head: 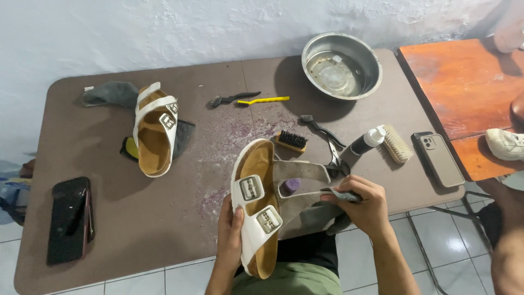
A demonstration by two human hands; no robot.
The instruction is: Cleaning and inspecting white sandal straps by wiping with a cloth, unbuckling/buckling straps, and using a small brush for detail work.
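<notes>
My left hand (232,232) grips a white two-strap sandal (255,213) with a tan cork footbed by its lower side, holding it over the table's front edge. Its straps are unbuckled and spread out to the right. My right hand (364,203) pinches a small grey cloth (344,194) against the end of one open strap (303,191). The matching second sandal (154,130) lies on the brown table (109,207) at the back left, on a dark cloth.
A steel bowl (341,65) stands at the back right. Brushes (290,141), a small bottle (367,141), a yellow-handled brush (262,100) and a pale wooden brush (397,144) lie mid-table. One phone (69,218) lies left, another (438,158) right. An orange bench (469,87) stands beside.
</notes>
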